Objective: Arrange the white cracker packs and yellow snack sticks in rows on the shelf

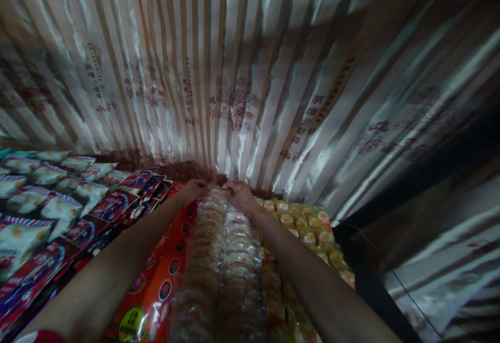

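Both my arms reach forward over a display of packed snacks. My left hand (194, 188) and my right hand (238, 195) are closed on the far end of a long clear plastic pack of round biscuits (219, 265), which lies lengthwise between my arms. The pack holds two rows of pale round cakes. It rests on an orange snack bag (156, 275) on the left and on yellow wrapped packets (308, 228) on the right.
Red and blue snack bags (113, 205) and white bags (47, 186) fill the display to the left. A wall of striped, shiny printed sheeting (242, 82) rises right behind the goods. A dark frame edge (363, 275) bounds the display at the right.
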Tool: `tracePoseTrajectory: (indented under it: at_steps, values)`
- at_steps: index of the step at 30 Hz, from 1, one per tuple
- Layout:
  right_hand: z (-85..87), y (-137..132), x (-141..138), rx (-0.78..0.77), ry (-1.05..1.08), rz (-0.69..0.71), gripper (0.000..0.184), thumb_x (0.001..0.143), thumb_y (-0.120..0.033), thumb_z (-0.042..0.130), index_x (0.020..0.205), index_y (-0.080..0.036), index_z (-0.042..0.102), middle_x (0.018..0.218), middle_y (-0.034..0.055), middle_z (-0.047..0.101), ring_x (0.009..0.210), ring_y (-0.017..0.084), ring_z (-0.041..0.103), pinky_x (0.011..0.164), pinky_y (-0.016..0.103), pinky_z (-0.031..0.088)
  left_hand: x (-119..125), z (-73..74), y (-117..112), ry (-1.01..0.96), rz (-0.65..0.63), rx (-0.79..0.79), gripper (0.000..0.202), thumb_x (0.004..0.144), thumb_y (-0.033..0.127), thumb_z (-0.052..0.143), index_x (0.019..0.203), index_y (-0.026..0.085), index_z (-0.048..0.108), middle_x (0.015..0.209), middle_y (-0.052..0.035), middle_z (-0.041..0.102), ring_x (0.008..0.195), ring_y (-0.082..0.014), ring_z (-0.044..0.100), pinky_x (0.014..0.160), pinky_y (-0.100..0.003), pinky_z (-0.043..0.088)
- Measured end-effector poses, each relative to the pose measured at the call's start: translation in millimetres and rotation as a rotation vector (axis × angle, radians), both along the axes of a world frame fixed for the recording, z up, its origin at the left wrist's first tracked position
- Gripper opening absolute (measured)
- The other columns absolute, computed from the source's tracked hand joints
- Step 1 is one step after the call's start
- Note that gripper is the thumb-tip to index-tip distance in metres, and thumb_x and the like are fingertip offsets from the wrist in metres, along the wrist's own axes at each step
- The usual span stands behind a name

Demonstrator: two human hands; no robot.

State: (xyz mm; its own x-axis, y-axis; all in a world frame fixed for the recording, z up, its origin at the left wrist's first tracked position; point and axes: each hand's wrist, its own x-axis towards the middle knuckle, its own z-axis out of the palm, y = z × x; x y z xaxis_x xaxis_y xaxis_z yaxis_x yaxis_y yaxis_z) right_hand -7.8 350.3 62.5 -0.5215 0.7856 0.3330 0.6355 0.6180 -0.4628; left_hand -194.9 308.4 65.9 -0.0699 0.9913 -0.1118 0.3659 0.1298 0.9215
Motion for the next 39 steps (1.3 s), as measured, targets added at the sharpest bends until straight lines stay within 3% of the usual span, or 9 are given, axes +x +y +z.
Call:
tracePoseTrajectory:
  at_steps: [3,6,10,14,18,24,34,39]
  values:
    - [3.5,-3.6,1.9,0.108,0.053,0.038,0.010,0.077,-0.019,0.059,0.077,-0.021,0.069,0.077,0.0009,0.067,0.079,0.015,0.058,0.083,0.028,0.040,-3.2,-1.3,0.2,0.058,0.086,0.037,0.018,0.065,0.031,0.063,0.069,0.014,0.062,0.060,0.0018,0.058,0.059,-0.0110,0.049,0.057,-0.022,0.038]
    - [6.4,-9.3,5.4,0.138,0.032,0.079,0.015,0.080,-0.022,0.058,0.070,-0.021,0.069,0.067,0.0002,0.064,0.074,0.014,0.056,0.081,0.028,0.039,-9.5,-1.5,-3.6,0.128,0.168,0.039,0.018,0.069,0.032,0.060,0.066,0.014,0.059,0.059,0.0007,0.057,0.057,-0.0110,0.049,0.054,-0.022,0.037]
    - [3.6,-13.0,7.3,0.145,-0.051,0.145,0.016,0.081,-0.030,0.061,0.072,-0.022,0.070,0.070,0.0010,0.065,0.076,0.014,0.056,0.085,0.032,0.037,-15.8,1.8,-13.3,0.061,0.015,-0.045,0.028,0.070,0.043,0.056,0.061,0.016,0.057,0.051,0.0030,0.050,0.049,-0.0098,0.043,0.048,-0.021,0.032]
    - [-3.0,-12.0,3.8,0.142,-0.084,0.077,0.008,0.074,-0.030,0.068,0.075,-0.023,0.071,0.077,0.0029,0.067,0.083,0.017,0.056,0.086,0.033,0.036,-14.5,4.7,-18.5,0.027,-0.154,-0.087,0.019,0.062,0.033,0.061,0.061,0.015,0.060,0.051,0.0040,0.051,0.049,-0.0089,0.042,0.048,-0.021,0.031]
    - [-4.5,-13.3,1.9,0.123,-0.066,0.034,0.004,0.073,-0.023,0.067,0.071,-0.022,0.070,0.071,0.0024,0.068,0.077,0.017,0.058,0.084,0.033,0.039,-10.1,3.7,-17.2,0.042,-0.138,-0.059,0.011,0.060,0.024,0.059,0.059,0.013,0.060,0.050,0.0044,0.049,0.049,-0.0079,0.040,0.049,-0.020,0.031]
    - [-7.4,-11.2,5.2,0.146,-0.030,0.002,0.009,0.072,-0.025,0.063,0.066,-0.022,0.069,0.068,0.0024,0.068,0.074,0.019,0.060,0.086,0.035,0.040,-8.7,1.4,-11.5,0.032,-0.085,-0.034,0.015,0.062,0.025,0.058,0.064,0.011,0.064,0.053,0.0030,0.053,0.051,-0.0081,0.043,0.050,-0.020,0.034]
    - [-10.5,-13.5,2.3,0.100,0.030,-0.095,0.007,0.069,-0.024,0.064,0.063,-0.022,0.067,0.070,0.0042,0.068,0.085,0.023,0.059,0.082,0.033,0.043,-10.1,-2.5,-10.6,-0.001,-0.060,0.010,0.014,0.065,0.024,0.061,0.066,0.010,0.064,0.052,0.0021,0.055,0.048,-0.0073,0.045,0.046,-0.019,0.036]
    - [-7.4,-16.4,3.2,0.068,-0.019,-0.061,0.009,0.073,-0.021,0.061,0.066,-0.021,0.066,0.071,0.0050,0.066,0.081,0.021,0.058,0.086,0.034,0.041,-6.7,-5.0,-11.1,0.009,-0.035,0.029,0.011,0.067,0.022,0.061,0.067,0.011,0.064,0.050,0.0026,0.054,0.046,-0.0073,0.044,0.045,-0.019,0.036]
